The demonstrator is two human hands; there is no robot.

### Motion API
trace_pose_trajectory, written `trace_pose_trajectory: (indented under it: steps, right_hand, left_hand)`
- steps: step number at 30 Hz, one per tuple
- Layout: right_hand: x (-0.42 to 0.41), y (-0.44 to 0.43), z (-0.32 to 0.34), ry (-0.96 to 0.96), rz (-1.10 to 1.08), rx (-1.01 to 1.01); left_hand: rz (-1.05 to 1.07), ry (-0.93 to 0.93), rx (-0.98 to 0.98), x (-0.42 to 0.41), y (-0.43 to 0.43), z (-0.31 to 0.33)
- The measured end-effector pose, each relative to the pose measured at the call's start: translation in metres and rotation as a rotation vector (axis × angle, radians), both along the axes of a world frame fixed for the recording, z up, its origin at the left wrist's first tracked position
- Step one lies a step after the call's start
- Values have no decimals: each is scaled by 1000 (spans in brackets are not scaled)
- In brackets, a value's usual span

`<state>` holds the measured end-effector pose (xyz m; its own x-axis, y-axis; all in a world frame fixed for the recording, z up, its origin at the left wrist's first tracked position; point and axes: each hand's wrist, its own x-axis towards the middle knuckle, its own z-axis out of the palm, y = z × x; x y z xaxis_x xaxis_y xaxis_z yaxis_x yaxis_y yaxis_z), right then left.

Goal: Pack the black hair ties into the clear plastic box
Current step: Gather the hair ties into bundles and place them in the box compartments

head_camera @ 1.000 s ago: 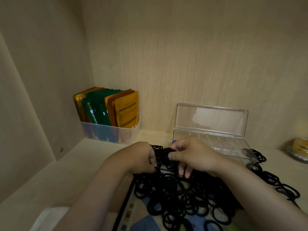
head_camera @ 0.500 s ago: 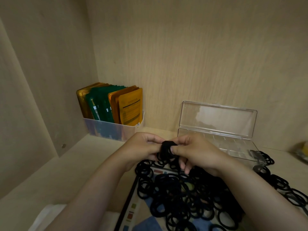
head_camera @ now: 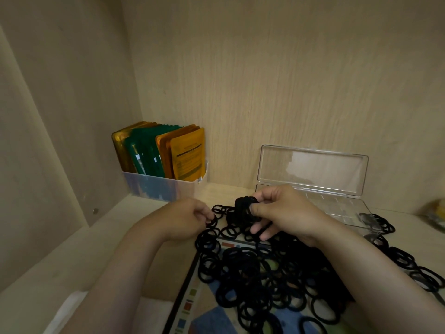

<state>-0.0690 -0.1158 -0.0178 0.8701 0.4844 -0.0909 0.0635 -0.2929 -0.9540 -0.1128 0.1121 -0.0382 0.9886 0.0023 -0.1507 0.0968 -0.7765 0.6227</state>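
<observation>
Fingers, right (head_camera: 258,208): I see thumb and forefinger pinched on a bundle of hair ties (head_camera: 243,208), a tight black stack held just above the heap. The lower fingers point down and reach the loose ties beneath.
Fingers, left (head_camera: 204,214): curled, and as far as I can make out, pinching a single hair tie (head_camera: 212,221) at the far left edge of the heap.
Right hand (head_camera: 284,213): in front of the box's near left corner, and it hides that corner from me.
Left hand (head_camera: 185,218): just left of the right hand, the two apart.
Pile of hair ties (head_camera: 260,268): black loops heaped near me on a printed sheet (head_camera: 192,307), spilling right across the shelf (head_camera: 72,256) past the box's near right corner.
Clear plastic box (head_camera: 337,208): far right on the shelf, open, with its lid (head_camera: 310,169) standing up against the back wall. I can make out something dark in its near right corner but cannot tell what.
Bin (head_camera: 159,189): translucent, in the far left corner, holding upright green and orange sachets (head_camera: 187,157).
Yellow object (head_camera: 437,213): at the right edge, too blurred for me to identify.
</observation>
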Motion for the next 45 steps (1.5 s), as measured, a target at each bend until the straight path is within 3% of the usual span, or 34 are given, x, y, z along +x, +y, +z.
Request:
trace_pose_trajectory:
  steps: [3, 11, 17, 20, 25, 31, 36, 42, 45]
  right_hand:
    - [-3, 1, -1, 2, 40, -2]
    - [-7, 5, -5, -4, 95, 28]
    - [-9, 8, -1, 40, 140, 166]
    - [-5, 9, -3, 23, 85, 131]
    - [3, 4, -7, -58, -53, -6]
    - [4, 0, -1, -181, -132, -71]
    - [6, -16, 13, -98, -6, -44]
    - [17, -40, 30, -6, -20, 83]
    - [22, -45, 32, 39, -68, 186]
  left_hand:
    - [-47, 93, 103, -3, 4, -3]
    - [-41, -77, 112, 4, -2, -10]
    - [120, -270, -351, 4, -23, 0]
    - [121, -214, -643, 0, -36, 3]
    - [41, -40, -889, 1, -41, 2]
    - [-25, -154, -828, 2, -55, 0]
    - [-96, -167, -807, 11, -65, 9]
    - [-96, -313, -711, 32, -80, 30]
    - [-39, -387, -762, 45, -91, 34]
